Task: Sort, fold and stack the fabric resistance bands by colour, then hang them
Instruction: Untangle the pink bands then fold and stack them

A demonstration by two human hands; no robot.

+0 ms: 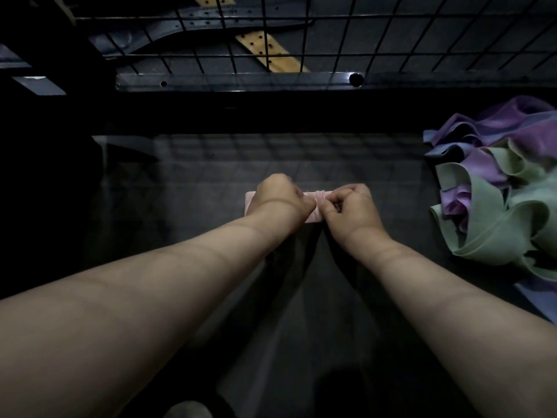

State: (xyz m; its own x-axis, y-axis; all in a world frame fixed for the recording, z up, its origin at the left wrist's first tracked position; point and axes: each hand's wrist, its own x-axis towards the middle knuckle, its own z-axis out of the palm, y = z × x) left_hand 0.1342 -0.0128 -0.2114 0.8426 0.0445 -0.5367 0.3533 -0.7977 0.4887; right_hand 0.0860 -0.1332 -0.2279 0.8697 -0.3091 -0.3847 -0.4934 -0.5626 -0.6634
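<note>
Dark surface (180,182): pink band (314,218), band heap (497,212)

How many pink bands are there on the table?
1. The pink band lies at centre, held by the left hand and pinched by the right hand. It looks folded, so more bands may hide beneath the hands. The pile at right shows only purple, green and blue.

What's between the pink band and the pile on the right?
The right hand pinching the pink band, then bare table up to the pile; head view.

Folded pink band (316,195) lies centre — purple, green, blue bands (494,206) heaped right.
</note>
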